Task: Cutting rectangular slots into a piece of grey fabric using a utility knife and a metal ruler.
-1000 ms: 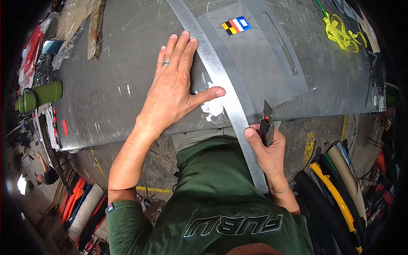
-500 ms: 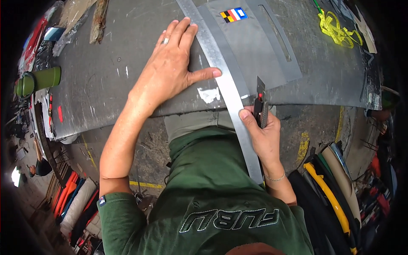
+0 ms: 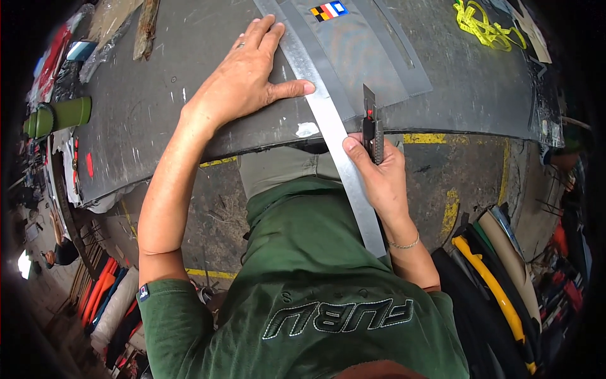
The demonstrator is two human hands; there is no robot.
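A long metal ruler [image 3: 332, 120] lies along the left edge of a grey fabric piece [image 3: 360, 47] and sticks out past the table's near edge toward my shirt. My left hand [image 3: 243, 82] is stretched flat on the left, with its fingertips and thumb resting on the ruler. In my right hand [image 3: 385, 174], at the table edge, is a black utility knife [image 3: 374, 136] with its blade extended and pointing away from me. The right thumb presses on the ruler; the fingers beneath are hidden. A small multicoloured flag patch [image 3: 329, 10] sits on the fabric.
A tangled yellow strap [image 3: 486, 28] lies at the far right of the dark table [image 3: 158, 120]. On the left are a green cylinder [image 3: 66, 112] and a wooden strip [image 3: 146, 28]. Rolls of material [image 3: 495, 297] stand low on both sides. Another person [image 3: 60, 249] is at far left.
The whole view has shifted, so the table, fabric and ruler appear higher and slightly further left. Both hands keep nearly the same places on the ruler; the knife stays in the right hand.
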